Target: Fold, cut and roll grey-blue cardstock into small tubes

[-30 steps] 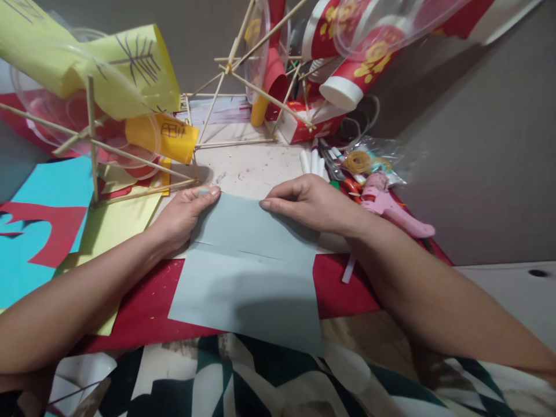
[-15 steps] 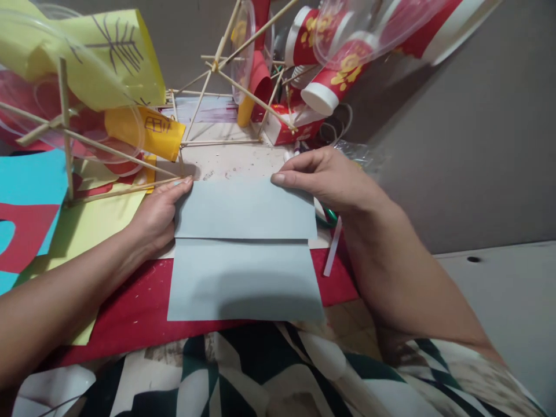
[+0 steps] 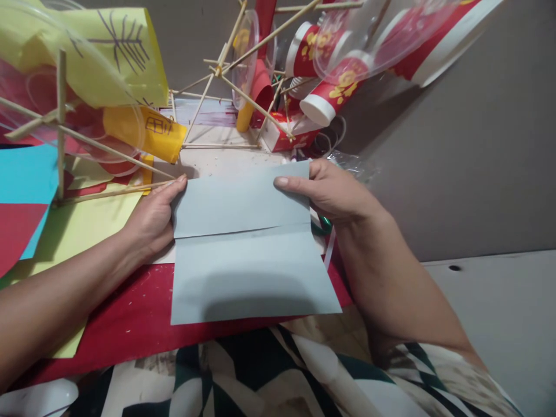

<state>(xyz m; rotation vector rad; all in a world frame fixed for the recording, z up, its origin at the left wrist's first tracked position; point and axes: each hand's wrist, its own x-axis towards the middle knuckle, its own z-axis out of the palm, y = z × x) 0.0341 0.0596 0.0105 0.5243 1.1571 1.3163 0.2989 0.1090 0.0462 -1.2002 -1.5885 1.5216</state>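
A pale blue sheet of paper (image 3: 243,278) hangs in front of me, with a horizontal fold or overlapping edge across its middle. My left hand (image 3: 158,217) pinches its upper left edge, thumb at the corner. On the opposite side, my right hand (image 3: 332,188) grips the upper right part, thumb on the front face and fingers behind the paper. Whether this is one folded sheet or two overlapping ones, I cannot tell. The paper's upper half looks slightly slanted, its right side raised.
Stick frames (image 3: 219,70) tied at the joints stand behind the paper. Red paper cups (image 3: 341,90) and a yellow paper roll (image 3: 150,130) are fixed around them. Yellow paper (image 3: 104,231) and blue card (image 3: 28,174) lie at left. A red surface (image 3: 125,307) spreads below; a grey wall (image 3: 469,162) rises at right.
My right hand has moved its fingers behind the paper's upper right corner, and that side has lifted. The fold line now slants up to the right. My left hand keeps its hold.
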